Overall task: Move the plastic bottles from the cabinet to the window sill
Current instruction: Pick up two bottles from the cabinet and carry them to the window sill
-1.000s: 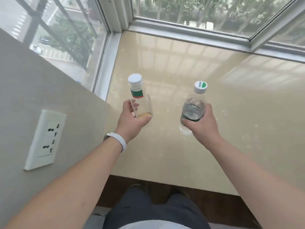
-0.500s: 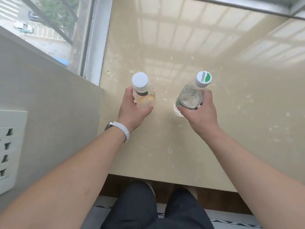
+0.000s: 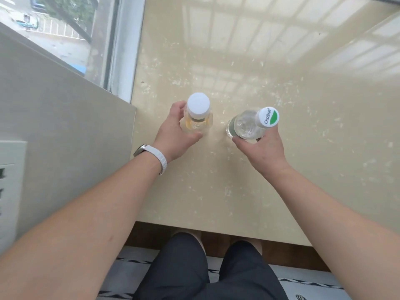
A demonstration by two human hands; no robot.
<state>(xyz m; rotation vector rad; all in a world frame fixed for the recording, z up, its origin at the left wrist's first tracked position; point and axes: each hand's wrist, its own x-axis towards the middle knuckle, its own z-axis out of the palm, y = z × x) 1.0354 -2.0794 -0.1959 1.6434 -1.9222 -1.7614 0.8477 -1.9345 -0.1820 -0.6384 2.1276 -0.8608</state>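
- Two see-through plastic bottles were out over the shiny cream stone window sill (image 3: 238, 61), near its 9 o'clock side.
- The small clear plastic bottle with the plain white round cap (image 3: 198, 111) stood straight up. Its long side ran up and down, and its cap pointed right at the camera. A little yellow drink showed at its bottom.
- The clear plastic water bottle with the white-and-green cap (image 3: 249, 124) was tipped. Its cap leaned toward 2 o'clock and its bottom sat toward 8 o'clock. It had a green band round its body.
- The plain-cap bottle was at 9 o'clock of the water bottle, near it but not touching.
- The left hand (image 3: 175, 135) held the plain-cap bottle, with fingers and thumb curled round its side.
- The right hand (image 3: 262, 150) held the water bottle from the 5 o'clock side, with its thumb and fingers wrapped round it.
- It was not clear if the bottle bottoms touched the sill.
- One soft white wristband (image 3: 159, 156) sat on the left wrist.
- One flat white wall socket (image 3: 8, 187) was at 9 o'clock, and the glass window (image 3: 65, 29) was at 11 o'clock.
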